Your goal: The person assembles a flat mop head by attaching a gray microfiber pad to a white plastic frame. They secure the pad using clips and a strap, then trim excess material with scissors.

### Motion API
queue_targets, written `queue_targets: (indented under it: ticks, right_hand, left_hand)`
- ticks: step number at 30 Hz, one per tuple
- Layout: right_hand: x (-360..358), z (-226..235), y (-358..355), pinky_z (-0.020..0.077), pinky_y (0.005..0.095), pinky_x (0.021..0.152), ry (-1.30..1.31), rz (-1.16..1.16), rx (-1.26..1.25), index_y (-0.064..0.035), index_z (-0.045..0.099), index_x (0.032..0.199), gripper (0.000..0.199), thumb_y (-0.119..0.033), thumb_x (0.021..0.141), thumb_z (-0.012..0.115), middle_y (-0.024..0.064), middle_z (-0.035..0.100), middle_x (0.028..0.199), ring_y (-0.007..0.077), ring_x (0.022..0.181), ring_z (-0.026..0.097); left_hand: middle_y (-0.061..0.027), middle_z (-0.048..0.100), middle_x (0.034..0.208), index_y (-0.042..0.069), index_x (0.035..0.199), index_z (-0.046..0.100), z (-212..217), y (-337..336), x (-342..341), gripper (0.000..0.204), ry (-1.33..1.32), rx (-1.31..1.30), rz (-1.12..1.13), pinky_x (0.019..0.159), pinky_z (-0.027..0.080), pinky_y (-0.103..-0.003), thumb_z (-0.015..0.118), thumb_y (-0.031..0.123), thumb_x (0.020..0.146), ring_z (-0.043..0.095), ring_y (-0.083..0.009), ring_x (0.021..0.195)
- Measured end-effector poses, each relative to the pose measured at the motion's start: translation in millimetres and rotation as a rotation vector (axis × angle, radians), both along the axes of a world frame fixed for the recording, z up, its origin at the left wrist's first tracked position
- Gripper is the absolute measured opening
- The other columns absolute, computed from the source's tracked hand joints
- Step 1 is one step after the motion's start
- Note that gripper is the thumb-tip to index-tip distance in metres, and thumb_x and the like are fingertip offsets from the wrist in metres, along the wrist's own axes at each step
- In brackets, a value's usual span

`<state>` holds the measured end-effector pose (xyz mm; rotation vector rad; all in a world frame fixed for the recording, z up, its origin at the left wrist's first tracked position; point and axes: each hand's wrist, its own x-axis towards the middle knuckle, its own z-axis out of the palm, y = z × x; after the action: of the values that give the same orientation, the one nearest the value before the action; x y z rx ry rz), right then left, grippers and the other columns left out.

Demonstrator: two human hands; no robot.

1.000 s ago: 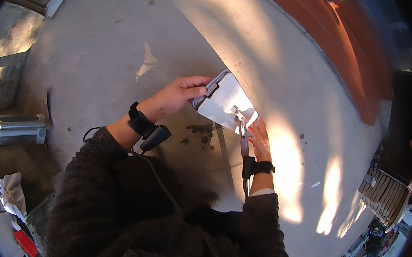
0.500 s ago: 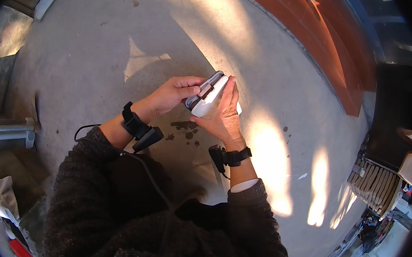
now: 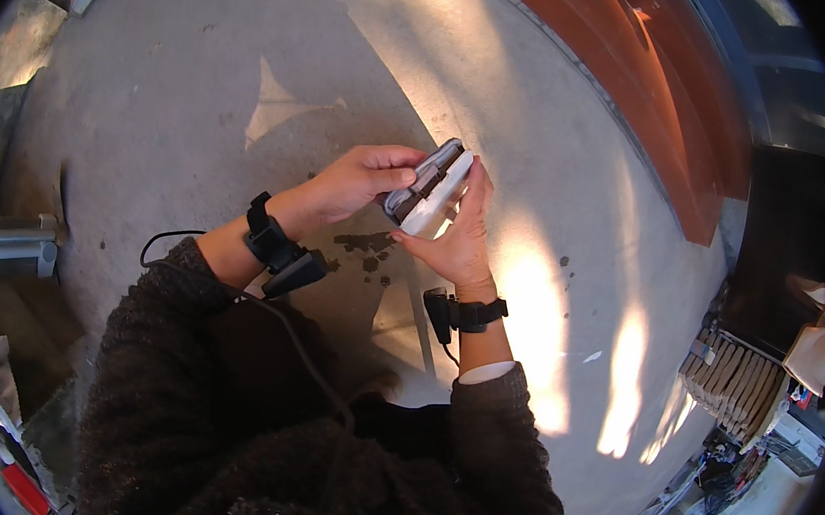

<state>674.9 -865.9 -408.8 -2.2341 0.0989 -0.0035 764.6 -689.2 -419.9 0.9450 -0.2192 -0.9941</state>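
Note:
A small case is held up over the floor between both my hands; its exact kind is unclear. One half is a grey, dark-edged part (image 3: 426,180), and beside it is a white part (image 3: 437,201) with a thin rim. My left hand (image 3: 365,182) grips the grey part, its thumb lying on a small tab on the side. Around the white part curls my right hand (image 3: 462,246), fingers over the far edge and thumb below. A dark line runs between the two parts; whether they are joined, I cannot tell. The contents do not show.
Concrete floor (image 3: 196,114) with sunlit patches and dark wet spots lies below. A rust-red metal piece (image 3: 631,89) stands at far right. Stacked cardboard-like pieces (image 3: 736,384) sit at the right, a metal bar (image 3: 2,245) at the left. A cable (image 3: 298,341) runs by my left sleeve.
The case has tilted, so the white part now shows narrower and more edge-on. It has moved slightly right with both hands. Both hands keep hold of it.

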Motion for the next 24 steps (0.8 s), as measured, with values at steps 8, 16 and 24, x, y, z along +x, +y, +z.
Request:
queue_targets:
  ticks: [8, 16, 24]
  right_hand:
    - [-5.1, 6.4, -13.5, 0.0465, 0.0451, 0.099, 0.03, -0.009, 0.127, -0.0105, 0.016, 0.142, 0.125, -0.011, 0.043, 0.091, 0.0155, 0.026, 0.136, 0.0313, 0.125, 0.037]
    - [-21.0, 8.3, -24.1, 0.0439, 0.0457, 0.102, 0.013, 0.031, 0.338, -0.0113, 0.008, 0.144, 0.127, -0.004, 0.045, 0.089, 0.0112, 0.024, 0.137, 0.0282, 0.124, 0.043]
    - [-28.2, 4.8, -27.3, 0.0402, 0.0476, 0.105, -0.005, 0.019, 0.234, -0.0107, 0.006, 0.145, 0.13, -0.005, 0.045, 0.089, 0.0099, 0.022, 0.139, 0.0287, 0.129, 0.037]
  left_hand:
    - [-0.0067, 0.064, 0.109, -0.002, 0.126, 0.054, 13.7, -18.4, -11.4, 0.032, -0.224, 0.068, 0.034, 0.089, 0.048, -0.029, 0.05, 0.005, 0.095, 0.06, -0.0126, 0.099]
    - [-0.0075, 0.062, 0.114, -0.002, 0.129, 0.05, 12.6, -29.1, -23.4, 0.035, -0.228, 0.009, -0.005, 0.093, 0.046, -0.03, 0.049, 0.007, 0.096, 0.058, -0.0139, 0.106]
    - [-0.0104, 0.063, 0.114, -0.003, 0.128, 0.051, 11.2, -30.4, -23.4, 0.035, -0.219, 0.013, -0.02, 0.091, 0.048, -0.031, 0.05, 0.004, 0.093, 0.06, -0.0166, 0.104]
